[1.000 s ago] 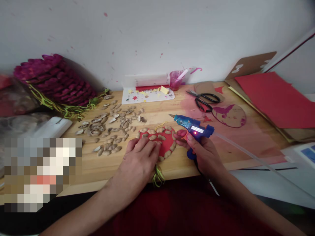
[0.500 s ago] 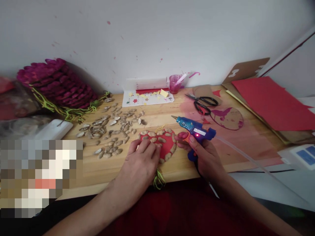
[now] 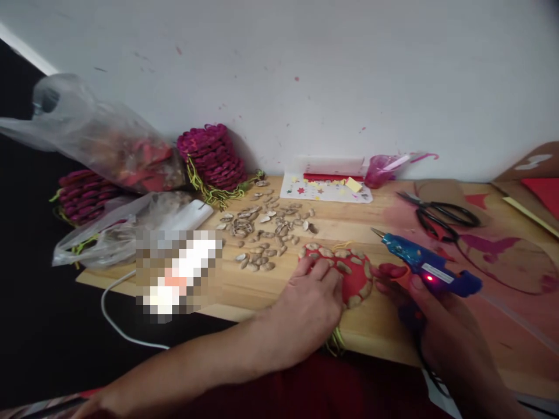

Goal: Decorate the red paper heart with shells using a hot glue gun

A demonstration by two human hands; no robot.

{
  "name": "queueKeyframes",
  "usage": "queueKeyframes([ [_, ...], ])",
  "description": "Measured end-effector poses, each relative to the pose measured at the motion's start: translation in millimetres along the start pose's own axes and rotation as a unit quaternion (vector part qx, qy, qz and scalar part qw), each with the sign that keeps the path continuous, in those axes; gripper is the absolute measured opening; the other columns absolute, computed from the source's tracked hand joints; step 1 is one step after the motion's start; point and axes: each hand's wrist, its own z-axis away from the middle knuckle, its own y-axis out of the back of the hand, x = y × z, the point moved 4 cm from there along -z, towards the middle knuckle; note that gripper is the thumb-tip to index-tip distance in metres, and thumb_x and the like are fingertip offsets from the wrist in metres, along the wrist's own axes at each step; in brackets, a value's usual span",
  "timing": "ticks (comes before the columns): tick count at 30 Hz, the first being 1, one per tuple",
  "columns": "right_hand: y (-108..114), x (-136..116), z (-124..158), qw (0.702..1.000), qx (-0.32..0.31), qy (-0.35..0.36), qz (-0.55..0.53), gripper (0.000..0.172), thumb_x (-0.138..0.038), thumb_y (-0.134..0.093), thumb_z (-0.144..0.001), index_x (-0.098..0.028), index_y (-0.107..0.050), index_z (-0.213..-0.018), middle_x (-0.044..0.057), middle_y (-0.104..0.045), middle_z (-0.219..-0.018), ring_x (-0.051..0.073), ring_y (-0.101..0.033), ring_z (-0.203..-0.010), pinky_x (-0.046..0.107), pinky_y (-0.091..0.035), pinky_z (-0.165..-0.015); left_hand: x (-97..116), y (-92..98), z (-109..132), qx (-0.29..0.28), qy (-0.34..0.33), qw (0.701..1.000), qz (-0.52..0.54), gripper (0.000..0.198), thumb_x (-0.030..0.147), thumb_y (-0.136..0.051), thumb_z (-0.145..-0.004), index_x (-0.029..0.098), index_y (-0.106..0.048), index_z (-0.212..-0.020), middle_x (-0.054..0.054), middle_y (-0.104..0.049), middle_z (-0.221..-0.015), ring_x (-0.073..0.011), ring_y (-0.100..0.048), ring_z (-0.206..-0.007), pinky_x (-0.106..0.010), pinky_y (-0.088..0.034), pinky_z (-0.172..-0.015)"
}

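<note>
A red heart-shaped piece (image 3: 358, 272) lies near the table's front edge, with peanut shells along its border and some inside it. Yellow-green cord (image 3: 335, 342) hangs from its lower end. My left hand (image 3: 305, 299) rests on its left side, fingers bent and close together; whatever is under the fingertips is hidden. Just to the right, my right hand (image 3: 441, 314) is closed round a blue hot glue gun (image 3: 430, 267) with a lit red light. The nozzle points up and left, above the table and apart from the heart. Loose peanut shells (image 3: 259, 259) are scattered to the left.
Black-handled scissors (image 3: 449, 212) lie beyond the glue gun, beside a stained cardboard disc (image 3: 509, 262). A pink cup (image 3: 379, 170) and a sheet with star stickers (image 3: 325, 191) are at the wall. Purple woven rolls (image 3: 212, 157) and plastic bags (image 3: 117, 139) stand left.
The view has swung left, so the bags show more fully and everything sits further right in the picture. Both hands keep much the same places at the heart and glue gun.
</note>
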Motion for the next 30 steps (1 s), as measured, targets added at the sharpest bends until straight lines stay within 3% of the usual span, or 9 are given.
queueKeyframes([
  [11,2,2,0,1.000,-0.007,0.014,-0.018,0.022,-0.046,-0.084,-0.071,-0.027,-0.081,-0.083,0.006,-0.078,-0.100,0.021,-0.075,-0.092,0.020,-0.060,-0.083,-2,-1.7,2,0.011,0.010,0.999,0.039,0.023,0.021,-0.056,-0.092,0.010,-0.071,-0.107,-0.011,-0.060,-0.104,-0.0296,-0.050,-0.102,-0.047,-0.034,-0.101],
  [19,-5,-8,3,0.999,0.020,0.022,0.011,0.031,-0.051,-0.088,-0.060,-0.027,-0.082,-0.077,0.007,-0.079,-0.093,0.024,-0.075,-0.091,0.026,-0.061,-0.083,-2,-4.5,3,-0.001,0.013,0.998,0.056,0.019,0.022,-0.058,-0.090,0.012,-0.071,-0.099,-0.012,-0.061,-0.107,-0.0307,-0.050,-0.104,-0.050,-0.036,-0.100],
  [25,-4,-5,3,1.000,0.009,0.017,-0.001,0.027,-0.050,-0.084,-0.068,-0.025,-0.081,-0.079,0.008,-0.080,-0.088,0.024,-0.076,-0.086,0.028,-0.060,-0.085,-4,-3.2,2,0.013,0.032,0.997,0.075,0.033,0.032,-0.044,-0.101,0.013,-0.070,-0.100,-0.011,-0.061,-0.102,-0.0287,-0.051,-0.101,-0.049,-0.038,-0.096],
  [30,-4,-6,4,0.999,0.004,0.050,-0.011,0.022,-0.048,-0.081,-0.072,-0.027,-0.080,-0.079,0.007,-0.080,-0.089,0.026,-0.075,-0.090,0.037,-0.061,-0.087,-5,-11.0,1,0.025,0.032,0.998,0.054,0.026,0.033,-0.052,-0.099,0.013,-0.068,-0.102,-0.010,-0.063,-0.104,-0.0290,-0.052,-0.102,-0.048,-0.037,-0.096],
])
